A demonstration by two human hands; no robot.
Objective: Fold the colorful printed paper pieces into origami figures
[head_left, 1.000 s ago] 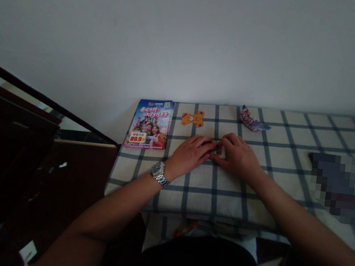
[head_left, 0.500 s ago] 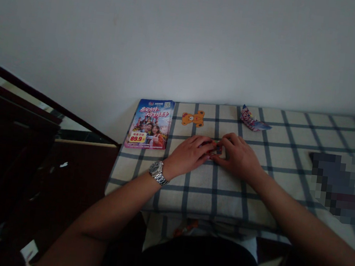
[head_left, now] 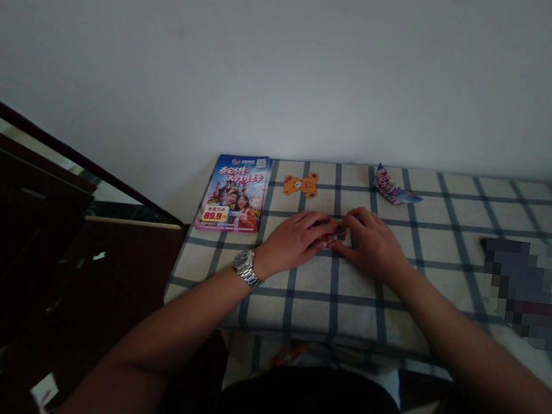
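My left hand (head_left: pixel 295 240) and my right hand (head_left: pixel 371 243) meet on the checked tablecloth (head_left: pixel 346 295). Their fingertips press together on a small folded piece of colourful paper (head_left: pixel 334 229), mostly hidden under the fingers. A metal watch (head_left: pixel 245 266) sits on my left wrist. Both forearms rest across the table's front edge.
A colourful flyer (head_left: pixel 234 192) lies at the table's left end, with an orange bear cut-out (head_left: pixel 300 184) beside it. A folded paper shape (head_left: pixel 392 187) lies near the wall. A blurred dark object (head_left: pixel 526 285) is at the right. Dark furniture (head_left: pixel 28 238) stands left of the table.
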